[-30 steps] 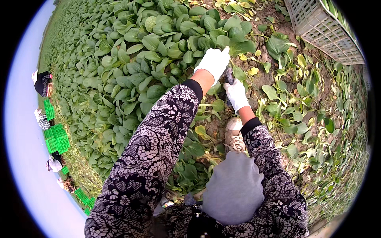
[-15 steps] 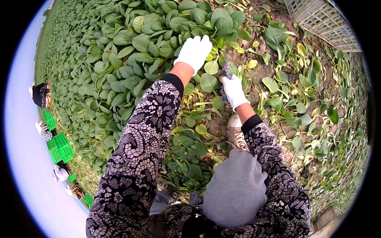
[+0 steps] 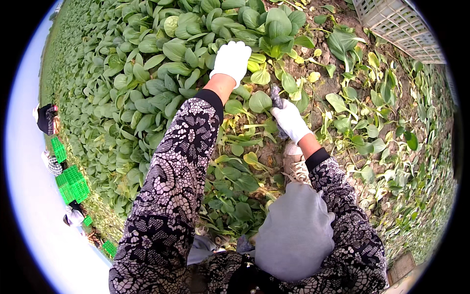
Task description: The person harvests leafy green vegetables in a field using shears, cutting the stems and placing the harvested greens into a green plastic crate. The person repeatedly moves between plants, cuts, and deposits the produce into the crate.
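My left hand [image 3: 231, 63], in a white glove, is among the leaves at the edge of the standing bok choy. Its fingers curl down out of sight around a bok choy plant [image 3: 255, 61], whose yellow-green stalks show at the hand's right side. Lower and to the right, my right hand [image 3: 291, 120], also gloved in white, is closed round a handle wrapped in grey-purple material [image 3: 276, 96]. No blade can be made out at the handle's far end. A larger bok choy [image 3: 279, 32] stands upright just beyond, to the right of my left hand.
Dense bok choy [image 3: 142, 93] fills the left. Loose and wilted leaves [image 3: 342, 105] litter the soil on the right. A pale plastic crate [image 3: 399, 29] is at the upper right. My shoe [image 3: 295, 166] is below my right hand. Other people and green crates [image 3: 72, 183] are far left.
My left hand has shifted left and slightly farther away, and the yellow-green stalks beside it have moved left too. My right hand has come slightly nearer with the wrapped handle.
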Demonstrator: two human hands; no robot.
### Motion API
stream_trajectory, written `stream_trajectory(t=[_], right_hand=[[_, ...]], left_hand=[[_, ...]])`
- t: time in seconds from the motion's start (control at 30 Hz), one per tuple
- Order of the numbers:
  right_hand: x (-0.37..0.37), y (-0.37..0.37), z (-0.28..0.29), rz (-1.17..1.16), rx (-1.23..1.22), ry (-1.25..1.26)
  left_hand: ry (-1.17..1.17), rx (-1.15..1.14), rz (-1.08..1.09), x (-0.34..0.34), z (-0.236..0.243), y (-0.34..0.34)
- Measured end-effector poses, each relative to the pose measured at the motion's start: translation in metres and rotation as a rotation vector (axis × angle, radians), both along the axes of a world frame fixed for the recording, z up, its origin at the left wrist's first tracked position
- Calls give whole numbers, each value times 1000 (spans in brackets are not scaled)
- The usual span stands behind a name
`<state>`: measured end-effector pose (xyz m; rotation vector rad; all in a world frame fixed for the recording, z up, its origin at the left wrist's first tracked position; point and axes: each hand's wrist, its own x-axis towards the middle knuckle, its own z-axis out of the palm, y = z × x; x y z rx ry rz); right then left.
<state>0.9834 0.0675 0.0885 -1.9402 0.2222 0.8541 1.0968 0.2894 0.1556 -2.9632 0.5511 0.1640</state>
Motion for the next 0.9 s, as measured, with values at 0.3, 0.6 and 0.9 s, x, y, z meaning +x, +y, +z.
stream_trajectory(t=[0.3, 0.6, 0.9], right_hand=[[-7, -14, 6, -268, 55, -94], [65, -40, 6, -206, -261, -326], [65, -20, 27, -26, -274, -477]], left_hand=[[101, 139, -105, -28, 28, 12], [196, -368, -229, -19, 21, -71], [100, 521, -364, 54, 39, -65]])
